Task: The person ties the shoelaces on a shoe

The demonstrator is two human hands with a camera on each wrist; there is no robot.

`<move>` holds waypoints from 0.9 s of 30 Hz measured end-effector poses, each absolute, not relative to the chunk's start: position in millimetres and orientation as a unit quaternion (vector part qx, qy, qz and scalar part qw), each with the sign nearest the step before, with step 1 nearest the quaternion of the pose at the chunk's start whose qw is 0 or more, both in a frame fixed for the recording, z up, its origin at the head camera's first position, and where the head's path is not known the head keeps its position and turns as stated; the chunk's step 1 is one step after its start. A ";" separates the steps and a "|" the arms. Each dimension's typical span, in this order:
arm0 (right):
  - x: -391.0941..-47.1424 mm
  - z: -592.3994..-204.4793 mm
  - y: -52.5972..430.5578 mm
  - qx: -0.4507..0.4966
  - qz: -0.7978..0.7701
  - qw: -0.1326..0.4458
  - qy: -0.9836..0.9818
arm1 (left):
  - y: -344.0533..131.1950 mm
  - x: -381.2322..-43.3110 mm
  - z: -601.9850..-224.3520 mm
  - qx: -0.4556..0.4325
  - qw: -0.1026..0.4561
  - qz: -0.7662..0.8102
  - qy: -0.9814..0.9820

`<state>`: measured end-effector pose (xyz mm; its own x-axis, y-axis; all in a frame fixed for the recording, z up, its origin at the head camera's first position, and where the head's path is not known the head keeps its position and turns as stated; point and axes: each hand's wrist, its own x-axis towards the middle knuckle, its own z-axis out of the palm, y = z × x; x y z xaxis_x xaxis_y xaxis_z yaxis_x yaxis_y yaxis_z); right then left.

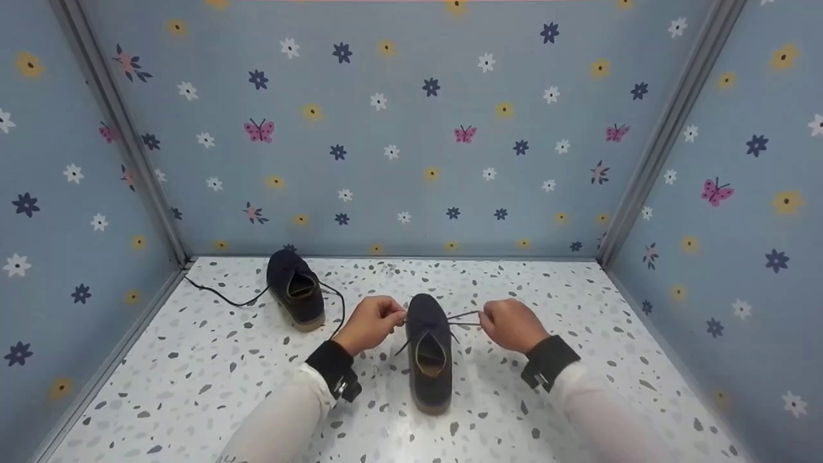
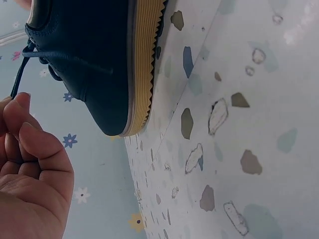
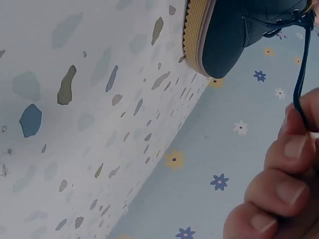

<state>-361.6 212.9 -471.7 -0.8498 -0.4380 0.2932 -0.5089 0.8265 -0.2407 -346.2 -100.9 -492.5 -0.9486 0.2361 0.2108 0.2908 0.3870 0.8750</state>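
Note:
A dark lace-up shoe (image 1: 427, 315) stands on the floor between my hands, its toe pointing away from me and its heel nearest. On its left side my left hand (image 1: 370, 325) pinches a dark lace (image 2: 20, 74) between thumb and fingertips. To the right, my right hand (image 1: 513, 325) grips another part of the lace (image 1: 464, 323), which runs out taut as two strands from the shoe. Loose lace ends hang at both sides of the shoe's opening. The right wrist view shows the lace (image 3: 301, 74) entering my curled fingers; the knot area is partly cut off there.
A second dark shoe (image 1: 283, 270) stands farther back to the left, its laces (image 1: 222, 296) untied and spread on the speckled floor (image 1: 212, 399). Flower-patterned panels (image 1: 398, 128) enclose the floor at the back and both sides.

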 end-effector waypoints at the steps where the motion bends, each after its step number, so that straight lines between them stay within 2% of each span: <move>1: -361.5 -471.7 212.5 0.244 0.154 0.123 -0.949 | -101.0 -346.3 -492.4 -0.160 0.026 -0.529 -0.833; 19: -362.6 -485.6 213.5 0.227 0.134 0.121 -0.957 | -108.6 -344.6 -497.8 -0.166 0.028 -0.499 -0.850; 27: -362.2 -497.8 214.0 0.204 0.169 0.097 -0.960 | -105.5 -343.1 -509.6 -0.128 0.021 -0.540 -0.831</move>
